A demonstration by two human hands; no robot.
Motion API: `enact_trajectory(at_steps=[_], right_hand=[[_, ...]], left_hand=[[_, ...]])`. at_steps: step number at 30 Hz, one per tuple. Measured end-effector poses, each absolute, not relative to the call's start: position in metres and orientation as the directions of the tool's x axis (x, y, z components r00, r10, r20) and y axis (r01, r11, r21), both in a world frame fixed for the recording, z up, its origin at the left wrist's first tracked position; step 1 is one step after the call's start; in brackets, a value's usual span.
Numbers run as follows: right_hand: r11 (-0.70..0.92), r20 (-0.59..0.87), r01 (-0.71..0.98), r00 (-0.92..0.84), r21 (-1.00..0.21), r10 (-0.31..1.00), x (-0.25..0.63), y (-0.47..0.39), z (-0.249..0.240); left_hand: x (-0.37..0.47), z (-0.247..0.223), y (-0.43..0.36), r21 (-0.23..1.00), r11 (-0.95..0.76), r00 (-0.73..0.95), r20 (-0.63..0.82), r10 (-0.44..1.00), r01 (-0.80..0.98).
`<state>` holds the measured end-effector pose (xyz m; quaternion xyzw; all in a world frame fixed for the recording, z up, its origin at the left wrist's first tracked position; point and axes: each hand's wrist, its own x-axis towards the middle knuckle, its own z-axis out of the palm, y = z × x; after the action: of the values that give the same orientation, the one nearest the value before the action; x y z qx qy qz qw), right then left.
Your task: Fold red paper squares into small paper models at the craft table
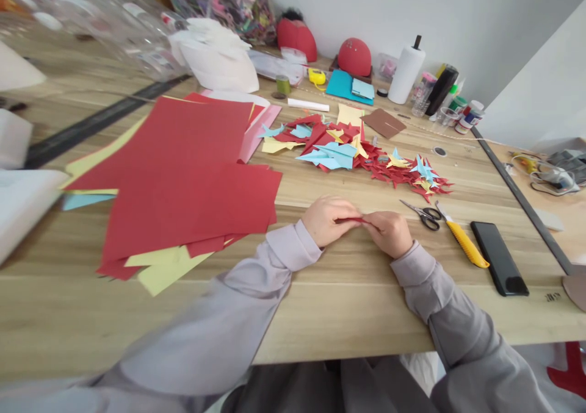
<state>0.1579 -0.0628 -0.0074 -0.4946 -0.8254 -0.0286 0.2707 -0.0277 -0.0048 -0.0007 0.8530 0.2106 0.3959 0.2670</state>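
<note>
The person holds a small piece of folded red paper between both hands, in front of the long heap of folded paper shapes that lies on the wooden table. The left hand is nearly closed, its fingers bent together over one end of the piece. The right hand is curled with its fingers tucked in, and pinches the other end; the two hands meet at the piece, which they mostly cover. The heap mixes red, light blue and yellow shapes, with larger ones at its left end and smaller, mostly red ones toward its right. To the left of the heap lie large overlapping red sheets, with yellow sheets showing from under their near edge and a pink sheet beside their far right part. In front of the heap's right end are open scissors with dark handles, then a yellow utility knife, and farther right a black phone. Just behind the heap rest a brown sheet and a white strip; farther behind are a yellow tape measure, a teal folded sheet and a white roll standing upright.
</note>
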Motion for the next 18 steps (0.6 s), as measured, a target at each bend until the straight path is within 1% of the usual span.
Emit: enact_trajectory(at_steps=[3, 5, 7, 11, 14, 18], right_hand=[[0.497, 0.495, 0.835, -0.337, -0.236, 0.801, 0.1567, -0.0637, -0.0069], [0.488, 0.495, 0.833, -0.319, -0.26, 0.809, 0.1554, -0.0648, -0.0043], [0.484, 0.48, 0.836, -0.323, -0.258, 0.815, 0.1542, -0.066, -0.0013], [0.508, 0.491, 0.845, -0.377, -0.165, 0.786, 0.1535, -0.0664, 0.0004], [0.497, 0.497, 0.861, -0.388, -0.104, 0.776, 0.1534, -0.0652, -0.002], [0.48, 0.485, 0.876, -0.4, -0.046, 0.778, 0.1516, -0.0649, -0.0026]], left_hand=[[-0.0283, -0.0021, -0.0029, 0.524, -0.827, 0.63, 0.577, 0.52, 0.203], [-0.0298, -0.0018, -0.0021, 0.506, -0.836, 0.621, 0.59, 0.517, 0.215], [-0.0315, -0.001, -0.0017, 0.495, -0.842, 0.621, 0.595, 0.51, 0.216], [-0.0332, -0.0015, -0.0008, 0.432, -0.87, 0.637, 0.607, 0.475, 0.237], [-0.0332, -0.0028, -0.0001, 0.385, -0.886, 0.654, 0.606, 0.453, 0.258], [-0.0332, -0.0016, -0.0007, 0.369, -0.883, 0.681, 0.569, 0.461, 0.29]])
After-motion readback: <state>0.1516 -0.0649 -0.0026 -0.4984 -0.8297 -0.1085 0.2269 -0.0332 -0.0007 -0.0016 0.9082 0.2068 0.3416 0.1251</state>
